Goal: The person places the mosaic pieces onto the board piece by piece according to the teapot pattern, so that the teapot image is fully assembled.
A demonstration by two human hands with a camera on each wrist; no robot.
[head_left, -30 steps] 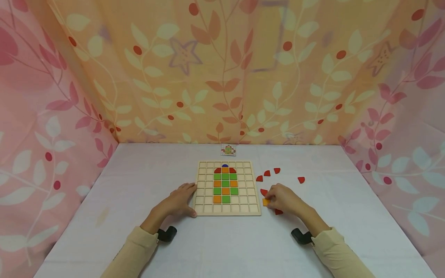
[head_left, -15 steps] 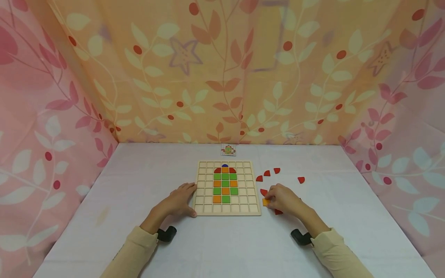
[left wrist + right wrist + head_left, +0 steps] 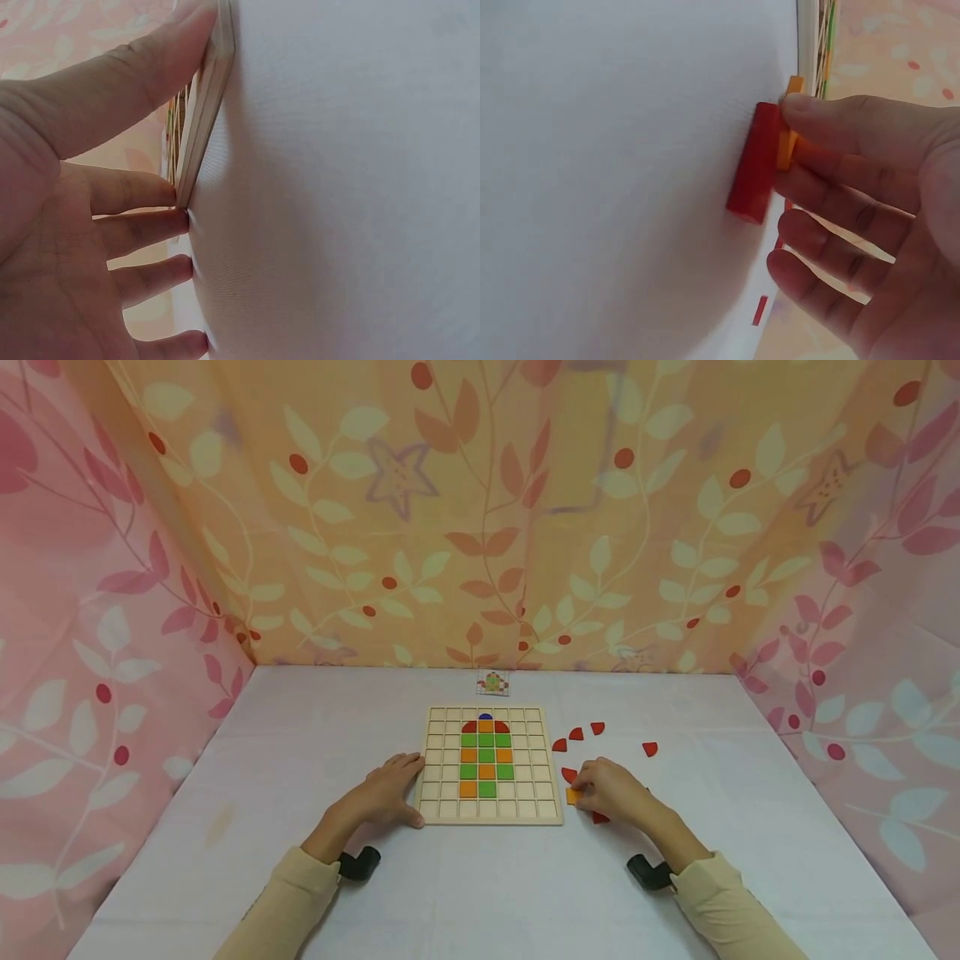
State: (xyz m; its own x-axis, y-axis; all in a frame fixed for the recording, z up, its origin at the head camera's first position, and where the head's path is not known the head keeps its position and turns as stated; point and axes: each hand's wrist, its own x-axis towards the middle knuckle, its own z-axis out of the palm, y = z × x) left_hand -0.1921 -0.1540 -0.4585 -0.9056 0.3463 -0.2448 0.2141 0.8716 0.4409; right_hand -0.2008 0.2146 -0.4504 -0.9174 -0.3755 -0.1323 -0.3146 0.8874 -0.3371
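A wooden grid board (image 3: 534, 791) lies on the table, with green, orange, red and blue tiles filling its middle columns. My left hand (image 3: 386, 792) rests against the board's left edge; in the left wrist view the thumb is at its near corner and the fingers spread along the side and cloth. Just right of the board, my right hand (image 3: 615, 790) pinches an orange square tile (image 3: 786, 150) between thumb and forefinger, low at the table. A red quarter-round tile (image 3: 753, 166) lies close beside it, partly hidden by the hand in the head view.
Several more red quarter-round tiles (image 3: 576, 735) lie scattered right of the board, one farther out (image 3: 650, 749). A small picture card (image 3: 492, 682) lies beyond the board. Patterned cloth walls (image 3: 480, 527) enclose the white table (image 3: 480, 893) on the back and sides.
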